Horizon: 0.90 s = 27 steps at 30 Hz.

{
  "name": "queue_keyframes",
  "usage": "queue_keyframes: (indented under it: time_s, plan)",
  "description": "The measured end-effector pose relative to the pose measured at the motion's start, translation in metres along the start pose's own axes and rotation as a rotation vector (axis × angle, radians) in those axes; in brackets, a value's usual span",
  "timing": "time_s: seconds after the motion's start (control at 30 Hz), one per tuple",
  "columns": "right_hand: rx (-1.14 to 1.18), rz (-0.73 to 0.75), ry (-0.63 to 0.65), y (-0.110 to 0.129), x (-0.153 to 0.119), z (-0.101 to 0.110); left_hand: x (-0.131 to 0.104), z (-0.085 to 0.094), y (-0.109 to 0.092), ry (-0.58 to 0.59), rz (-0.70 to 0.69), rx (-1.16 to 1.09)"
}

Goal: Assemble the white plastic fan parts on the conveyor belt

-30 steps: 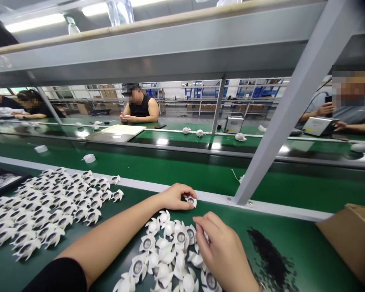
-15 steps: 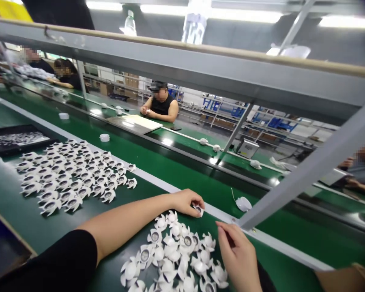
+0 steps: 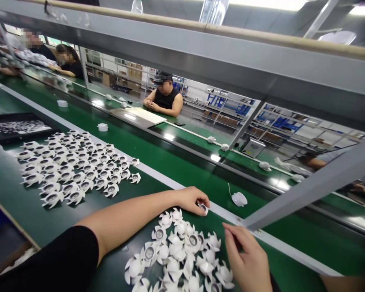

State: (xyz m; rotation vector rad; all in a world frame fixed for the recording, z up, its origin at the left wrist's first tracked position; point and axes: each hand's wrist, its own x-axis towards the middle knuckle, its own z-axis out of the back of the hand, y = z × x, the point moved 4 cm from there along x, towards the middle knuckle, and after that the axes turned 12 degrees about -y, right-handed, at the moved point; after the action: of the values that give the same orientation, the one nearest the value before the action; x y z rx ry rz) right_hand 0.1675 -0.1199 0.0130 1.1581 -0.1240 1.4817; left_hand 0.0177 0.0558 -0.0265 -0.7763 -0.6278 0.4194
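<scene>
Head view — since a second ago the camera has swung left; the left hand (image 3: 191,199) has stayed at the far edge of the loose pile of white fan parts (image 3: 182,251), fingers curled round one small fan part (image 3: 203,208). The right hand (image 3: 249,261) has lifted clear of the pile — fingers loosely extended, holding nothing. Sorted rows of fan parts (image 3: 76,168) lie well to the left on the green bench (image 3: 24,207).

Two hands (image 3: 191,198), dozens of white impellers (image 3: 79,170)
</scene>
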Motion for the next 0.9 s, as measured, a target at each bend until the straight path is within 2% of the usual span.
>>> queue_keyframes:
  time_s: [0.13, 0.23, 0.3, 0.37, 0.4, 0.5, 0.57, 0.63, 0.7, 0.77, 0.9]
  plan:
    - [-0.098, -0.112, -0.055, -0.025, -0.001, 0.020, -0.001, 0.001, 0.000, 0.009, -0.007, 0.001]
    - [-0.152, -0.105, 0.044, -0.040, 0.018, 0.020, -0.001, 0.001, -0.001, 0.026, -0.002, -0.004]
    - [-0.203, -0.011, 0.162, -0.046, 0.045, 0.005, -0.001, 0.001, 0.000, 0.035, 0.001, -0.015]
    - [-0.324, 0.035, 0.287, -0.055, 0.076, -0.020, 0.000, 0.001, 0.002, 0.035, 0.010, -0.027]
    - [-0.426, 0.002, 0.342, -0.063, 0.089, -0.034, 0.000, 0.000, 0.003, 0.033, 0.016, -0.032]
    - [-0.574, -0.112, 0.355, -0.087, 0.119, -0.069, 0.000, -0.001, 0.004, 0.029, 0.032, -0.045]
    - [-0.621, -0.170, 0.388, -0.101, 0.126, -0.086, 0.000, -0.001, 0.005, 0.026, 0.038, -0.051]
    - [-0.621, -0.185, 0.439, -0.110, 0.127, -0.094, 0.000, -0.001, 0.005, 0.019, 0.044, -0.060]
    - [-0.587, -0.165, 0.468, -0.110, 0.125, -0.092, 0.001, -0.001, 0.005, 0.011, 0.056, -0.078]
    - [-0.548, -0.143, 0.451, -0.102, 0.121, -0.081, 0.001, 0.000, 0.006, 0.004, 0.077, -0.109]
    - [-0.390, -0.198, 0.324, -0.075, 0.098, -0.049, 0.003, 0.000, 0.007, 0.007, 0.134, -0.219]
